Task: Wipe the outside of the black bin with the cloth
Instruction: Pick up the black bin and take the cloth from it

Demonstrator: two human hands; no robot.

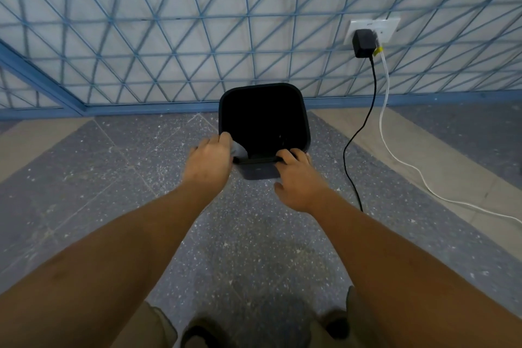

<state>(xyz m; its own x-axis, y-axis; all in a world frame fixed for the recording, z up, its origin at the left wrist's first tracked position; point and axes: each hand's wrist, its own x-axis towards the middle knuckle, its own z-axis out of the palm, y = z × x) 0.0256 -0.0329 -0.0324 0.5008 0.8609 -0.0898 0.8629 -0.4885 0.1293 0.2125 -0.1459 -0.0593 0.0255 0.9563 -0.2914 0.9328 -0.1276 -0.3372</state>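
Observation:
The black bin [261, 171] stands on the speckled floor close to the wall, its square open mouth facing up. My left hand [207, 162] presses a small grey cloth [239, 150] against the bin's near left corner at the rim; most of the cloth is hidden under my fingers. My right hand [298, 178] grips the near rim at the right corner, fingers curled over the edge and thumb spread out below.
A white wall socket [374, 29] holds a black adapter [364, 43]. Its black cable [351, 150] and a white cable [395, 150] trail over the floor just right of the bin. A blue triangle-patterned wall [169, 22] rises behind it.

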